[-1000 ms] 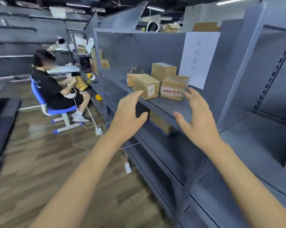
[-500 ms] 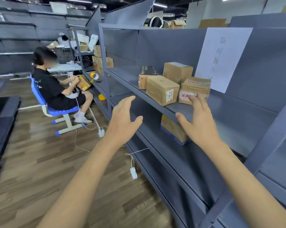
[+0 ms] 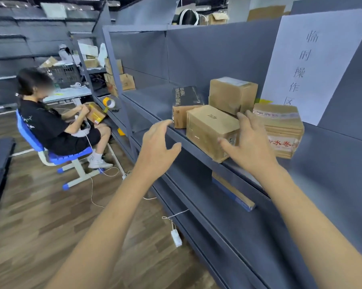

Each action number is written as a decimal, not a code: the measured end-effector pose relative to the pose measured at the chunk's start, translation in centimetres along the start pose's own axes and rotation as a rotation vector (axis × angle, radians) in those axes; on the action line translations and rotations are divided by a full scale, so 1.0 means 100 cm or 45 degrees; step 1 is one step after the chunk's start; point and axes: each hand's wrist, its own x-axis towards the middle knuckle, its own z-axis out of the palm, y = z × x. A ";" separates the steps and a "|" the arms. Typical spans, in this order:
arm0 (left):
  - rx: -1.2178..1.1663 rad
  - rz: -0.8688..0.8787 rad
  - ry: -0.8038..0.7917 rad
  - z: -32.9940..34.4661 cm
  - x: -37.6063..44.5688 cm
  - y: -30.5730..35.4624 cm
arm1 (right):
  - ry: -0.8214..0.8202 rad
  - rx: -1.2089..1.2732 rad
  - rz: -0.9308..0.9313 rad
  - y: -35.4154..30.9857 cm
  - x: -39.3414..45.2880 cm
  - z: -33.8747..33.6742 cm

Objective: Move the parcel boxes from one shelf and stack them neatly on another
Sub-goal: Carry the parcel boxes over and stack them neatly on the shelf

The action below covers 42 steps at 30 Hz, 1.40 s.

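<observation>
Approach to the front parcel box [image 3: 209, 132], which sits at the front edge of the grey shelf [image 3: 155, 101], one corner reaching the lip, with three other parcels close behind and beside it: a black-topped box [image 3: 185, 105], a taller brown box [image 3: 232, 94] and a taped box with red print [image 3: 282, 130]. The right hand [image 3: 246, 147] is at the box's right end, fingers spread and lightly curved, thumb at the front face; whether it has firm contact cannot be told. The left hand [image 3: 157, 149] hovers apart from the box, off the shelf edge, fingers extended and loosely spread, holding nothing. A sound lift likely needs the left palm brought flat onto the box's left end, opposite the right, both pressing inward before raising. Judged risks: dragging the neighbours, or tipping the box off the lip.
</observation>
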 end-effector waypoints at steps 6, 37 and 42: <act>-0.017 -0.084 0.150 0.018 0.087 -0.013 | -0.348 -0.431 0.149 -0.003 0.065 0.029; -0.023 -0.064 -0.484 0.073 0.250 -0.074 | 0.529 -0.132 0.850 -0.028 0.070 0.049; -0.713 -0.089 -0.548 0.044 0.231 -0.100 | 0.649 -0.113 0.808 -0.043 0.065 0.046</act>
